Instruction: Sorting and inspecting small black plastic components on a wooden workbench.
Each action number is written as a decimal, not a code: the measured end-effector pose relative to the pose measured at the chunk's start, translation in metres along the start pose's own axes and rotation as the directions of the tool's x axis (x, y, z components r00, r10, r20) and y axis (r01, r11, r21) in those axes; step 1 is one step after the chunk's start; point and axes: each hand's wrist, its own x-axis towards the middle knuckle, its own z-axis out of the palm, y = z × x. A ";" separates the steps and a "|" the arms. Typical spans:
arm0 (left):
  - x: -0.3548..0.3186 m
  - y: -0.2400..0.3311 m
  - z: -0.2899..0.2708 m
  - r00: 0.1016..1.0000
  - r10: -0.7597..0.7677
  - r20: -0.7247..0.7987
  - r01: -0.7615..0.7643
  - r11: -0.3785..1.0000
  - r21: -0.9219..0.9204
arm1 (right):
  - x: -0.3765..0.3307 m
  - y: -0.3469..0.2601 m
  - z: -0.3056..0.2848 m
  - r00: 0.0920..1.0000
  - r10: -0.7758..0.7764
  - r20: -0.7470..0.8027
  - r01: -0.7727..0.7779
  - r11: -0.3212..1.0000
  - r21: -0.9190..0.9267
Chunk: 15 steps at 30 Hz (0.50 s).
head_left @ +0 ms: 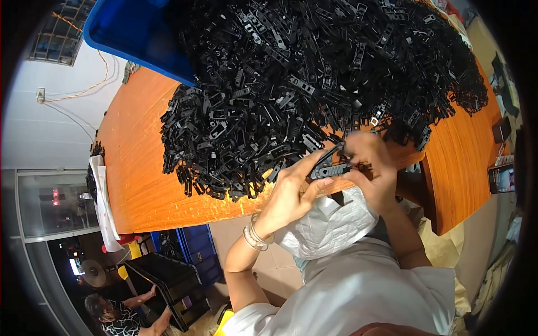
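Note:
Over the table's front edge, my left hand pinches a black ribbed plastic part between thumb and fingers. A thin dark strip stands up beside the index finger, and I cannot make out whether it belongs to the same part. My right hand is close by on the right, its thumb near the part's end. Those right fingers are bent and smeared by motion, so what they hold is hidden. Right beyond both hands lies a large heap of black plastic parts, many slotted or ribbed.
The orange wooden table carries the heap. A blue bin lies tipped at its back left. White sheeting covers my lap. At lower left, another person handles a black crate beside a blue crate.

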 end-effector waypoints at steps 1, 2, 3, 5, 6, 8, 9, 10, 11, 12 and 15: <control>-0.004 0.000 0.002 1.000 -0.005 0.002 0.005 1.000 -0.004 | -0.001 -0.002 -0.002 1.000 0.006 0.002 -0.006 1.000 0.000; -0.006 -0.001 0.003 1.000 0.007 0.020 -0.007 1.000 0.004 | -0.002 -0.002 -0.004 0.991 0.084 0.103 -0.092 0.993 0.080; -0.008 -0.001 0.005 0.999 0.018 0.038 -0.019 1.000 0.011 | -0.003 -0.002 -0.005 0.966 0.152 0.207 -0.185 0.971 0.151; -0.012 0.004 0.008 0.994 -0.104 0.040 0.106 0.993 -0.052 | -0.010 0.004 -0.004 0.985 0.050 0.167 -0.063 0.995 0.077; -0.015 0.005 0.009 0.982 -0.173 0.073 0.177 0.983 -0.056 | -0.015 0.006 -0.003 0.982 0.096 0.163 -0.113 0.989 0.095; -0.021 -0.002 0.016 0.992 -0.112 0.062 0.117 0.989 -0.092 | -0.023 0.007 -0.004 0.976 0.147 0.161 -0.166 0.980 0.112; -0.025 -0.006 0.021 0.991 -0.114 0.063 0.120 0.988 -0.096 | -0.027 0.007 -0.005 0.977 0.139 0.163 -0.149 0.987 0.052; -0.030 -0.008 0.024 0.998 -0.050 0.047 0.052 0.997 -0.061 | -0.030 0.007 -0.005 0.978 0.131 0.165 -0.131 0.991 -0.009; -0.034 -0.009 0.027 0.999 0.015 0.035 -0.015 1.000 -0.025 | -0.033 0.008 -0.006 0.977 0.136 0.165 -0.137 0.991 -0.010; -0.038 -0.005 0.026 0.986 -0.114 0.121 0.126 0.987 -0.095 | -0.037 0.009 -0.007 0.977 0.115 0.180 -0.115 0.993 -0.008; -0.055 -0.014 0.030 0.896 -0.317 0.310 0.395 0.889 -0.233 | -0.051 0.012 -0.010 0.956 0.160 0.248 -0.168 0.986 0.014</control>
